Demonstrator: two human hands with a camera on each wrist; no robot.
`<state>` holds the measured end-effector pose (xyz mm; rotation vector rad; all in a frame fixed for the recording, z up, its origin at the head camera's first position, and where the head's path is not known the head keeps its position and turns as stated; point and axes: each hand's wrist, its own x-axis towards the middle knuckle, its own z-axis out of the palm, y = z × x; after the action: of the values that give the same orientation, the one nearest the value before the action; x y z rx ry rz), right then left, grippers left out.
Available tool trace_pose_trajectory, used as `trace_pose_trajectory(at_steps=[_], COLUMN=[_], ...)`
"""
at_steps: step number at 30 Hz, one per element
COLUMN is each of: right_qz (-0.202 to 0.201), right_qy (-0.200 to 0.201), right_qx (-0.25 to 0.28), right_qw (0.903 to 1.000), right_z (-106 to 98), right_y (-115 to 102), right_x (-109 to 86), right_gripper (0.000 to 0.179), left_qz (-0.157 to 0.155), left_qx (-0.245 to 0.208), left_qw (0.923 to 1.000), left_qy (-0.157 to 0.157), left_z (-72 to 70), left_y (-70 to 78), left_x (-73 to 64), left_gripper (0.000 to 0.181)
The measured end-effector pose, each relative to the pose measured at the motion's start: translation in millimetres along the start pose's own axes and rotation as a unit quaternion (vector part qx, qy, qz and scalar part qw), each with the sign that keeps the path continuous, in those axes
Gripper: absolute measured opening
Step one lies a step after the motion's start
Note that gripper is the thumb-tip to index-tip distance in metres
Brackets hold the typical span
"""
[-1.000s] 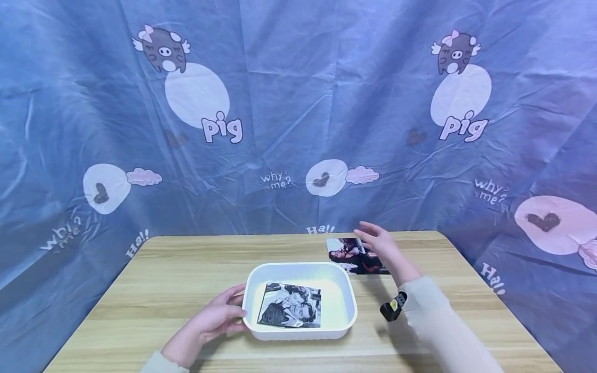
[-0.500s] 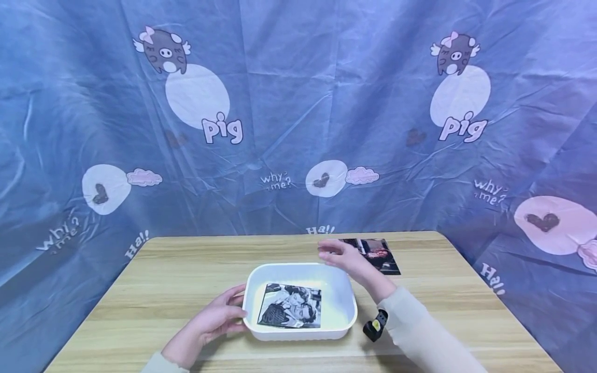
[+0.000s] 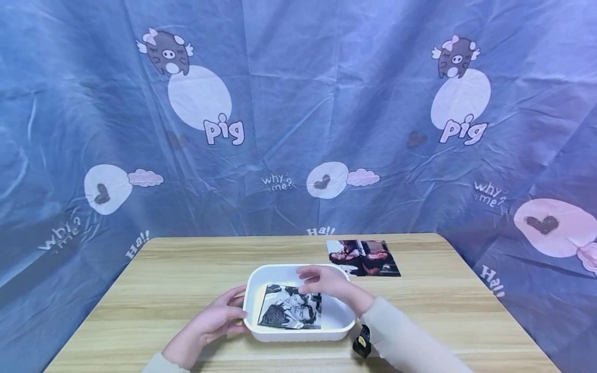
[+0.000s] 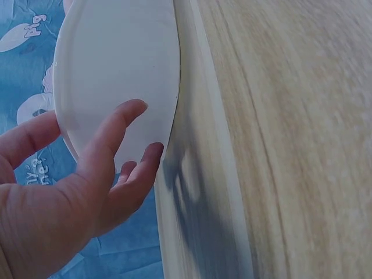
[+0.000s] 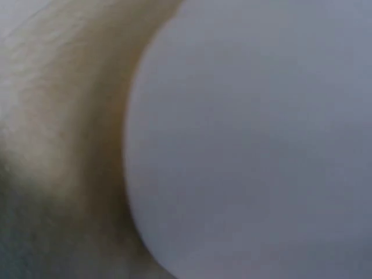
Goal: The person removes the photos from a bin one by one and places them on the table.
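Nearest to me are the person's two pale sleeves (image 3: 410, 339), with a black wrist device (image 3: 361, 343) on the right forearm, just beside the near right corner of the white tray (image 3: 300, 335). The left hand (image 3: 214, 317) is set against the left end of the tray: thumb at the near part of that end, index finger farther back near the rim, remaining fingers bent against the outer wall. Its digits are spread and touch the tray without wrapping round it. The tray stands level on the wooden table (image 3: 116, 321), rim upward, long side facing the person. On its floor lies the black-and-white photograph (image 3: 289, 310), picture side up, left of centre and inside the wall that the left hand touches. The right hand (image 3: 326, 284) is over the far right part of the tray, its wrist crossing above the right rim. Thumb and fingers are apart, the tips pointing left, above the photograph's far right corner; I cannot tell whether the thumb touches the print. Beyond the tray, a colour photograph (image 3: 363, 258) lies flat on the table, behind the right hand, near the far edge. Past that edge hangs a blue curtain (image 3: 280, 103) printed with pigs, hearts and lettering.
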<state>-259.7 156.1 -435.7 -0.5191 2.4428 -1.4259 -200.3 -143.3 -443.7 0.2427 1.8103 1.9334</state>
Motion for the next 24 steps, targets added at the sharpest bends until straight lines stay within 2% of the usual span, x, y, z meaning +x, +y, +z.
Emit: trace_pose_trajectory(at_steps=[4,7,11,15,19,24], right_qz=[-0.009,-0.035,-0.061,-0.056,-0.052,-0.050], right_qy=[-0.012,-0.017,-0.018,-0.016,-0.011,-0.005], right_qx=[-0.062,-0.116,-0.202,-0.263,-0.289,-0.283], right_qw=[0.9980,0.9926,0.9774,0.9630,0.9560,0.9578], right_z=[9.9,14.7,20.4,25.2,27.2,26.5], right_y=[1.2,1.9,1.5,2.1,2.2,0.8], right_x=[0.7,-1.0,-3.8,-5.2,-6.1,-6.9], right_gripper=[0.057,0.062,0.070,0.073,0.068,0.063], left_qz=[0.001,0.002,0.002,0.002,0.001,0.002], left_qx=[0.003,0.005,0.008,0.008,0.007,0.007], left_qw=[1.0000,1.0000,1.0000,1.0000,1.0000,1.0000], left_qy=[0.000,-0.001,0.000,0.001,0.002,0.004], left_z=[0.0,0.0,0.3,0.5,0.9,1.9], left_y=[-0.8,-1.4,-1.8,-2.4,-2.8,-2.2], left_x=[0.2,0.5,0.4,0.4,0.7,0.4], left_gripper=[0.085,0.085,0.085,0.086,0.086,0.086])
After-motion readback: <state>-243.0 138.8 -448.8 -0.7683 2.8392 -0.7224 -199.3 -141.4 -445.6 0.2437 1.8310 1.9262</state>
